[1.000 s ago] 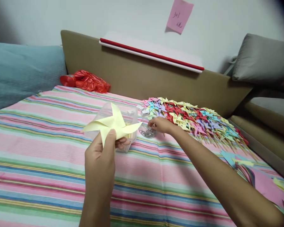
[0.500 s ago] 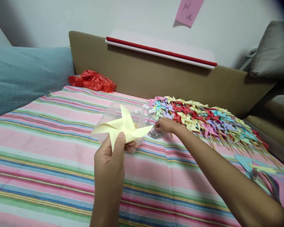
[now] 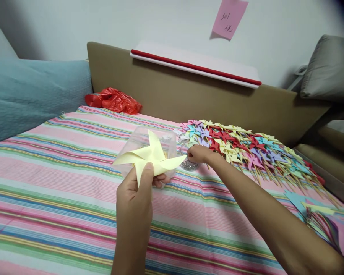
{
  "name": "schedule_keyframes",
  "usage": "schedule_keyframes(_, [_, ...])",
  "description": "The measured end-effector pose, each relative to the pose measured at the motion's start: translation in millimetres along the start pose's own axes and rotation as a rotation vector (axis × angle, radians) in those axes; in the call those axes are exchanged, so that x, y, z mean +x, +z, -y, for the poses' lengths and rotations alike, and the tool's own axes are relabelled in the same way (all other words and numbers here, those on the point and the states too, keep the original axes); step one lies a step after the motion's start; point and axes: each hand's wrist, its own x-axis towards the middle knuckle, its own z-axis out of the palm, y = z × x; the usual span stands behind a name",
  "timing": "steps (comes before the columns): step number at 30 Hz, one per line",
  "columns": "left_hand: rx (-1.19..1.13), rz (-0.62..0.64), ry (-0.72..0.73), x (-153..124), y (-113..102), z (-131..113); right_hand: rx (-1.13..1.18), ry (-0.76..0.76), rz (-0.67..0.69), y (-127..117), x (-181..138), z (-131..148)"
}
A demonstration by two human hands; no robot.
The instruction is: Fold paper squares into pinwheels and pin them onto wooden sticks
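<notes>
Holding: left hand (image 3: 136, 185), clamped on one yellow paper pinwheel (image 3: 149, 154), thumb in front, fingers curled behind; centre of the frame.
Reaching: right hand (image 3: 200, 153), fingers bunched over a heap of silvery bits (image 3: 189, 165), right of centre; cannot tell whether anything is pinched. The two hands are well apart.
Clear box: one clear plastic box (image 3: 133, 136), behind the yellow paper pinwheel and partly hidden by it; some thin sticks (image 3: 166, 154) show inside.
Finished stock: one large spread of coloured pinwheels (image 3: 232, 139), right of the frame, in red, yellow, purple, pink, blue and green; many with wooden sticks (image 3: 256, 175) pointing to the lower right. Judged complete, though individual fastenings are too small to read.
Piece in hand: four blades turned in to the middle, so the folding appears done; no stick is visible on it, so fastening and mounting look outstanding.
Loose paper: assorted coloured sheets (image 3: 322, 225), lower right, partly behind the right forearm; apparently unfolded material, suggesting more pieces could be made.
Ground: striped cloth (image 3: 74, 194), across the lower frame.
Sundries: crumpled red plastic bag (image 3: 114, 101), left of centre; pink note (image 3: 230, 19), top right of centre.
</notes>
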Motion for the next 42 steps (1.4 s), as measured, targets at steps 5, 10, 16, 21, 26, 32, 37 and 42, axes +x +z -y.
schedule_keyframes(5, [-0.017,-0.003,-0.006,0,-1,0,0.05,-0.012,-0.154,-10,-10,2])
schedule_keyframes(10, [-0.061,0.035,-0.001,0,4,0,0.16,-0.043,-0.395,-28,-72,-8])
schedule_keyframes(16, [0.022,0.199,0.016,-6,19,12,0.377,-0.016,-0.406,28,-196,-27])
schedule_keyframes(21, [0.134,0.396,0.088,-25,45,25,0.2,0.227,-0.386,90,-240,-29])
schedule_keyframes(26, [0.258,0.553,0.096,-41,65,39,0.266,0.452,-0.523,122,-263,-27])
schedule_keyframes(32, [0.32,0.517,0.119,-51,70,58,0.282,0.34,-0.663,161,-273,-5])
schedule_keyframes(37, [0.38,0.551,0.118,-59,79,70,0.234,0.344,-0.675,171,-256,7])
schedule_keyframes(42, [0.47,0.587,0.146,-63,85,72,0.436,0.318,-0.77,168,-255,5])
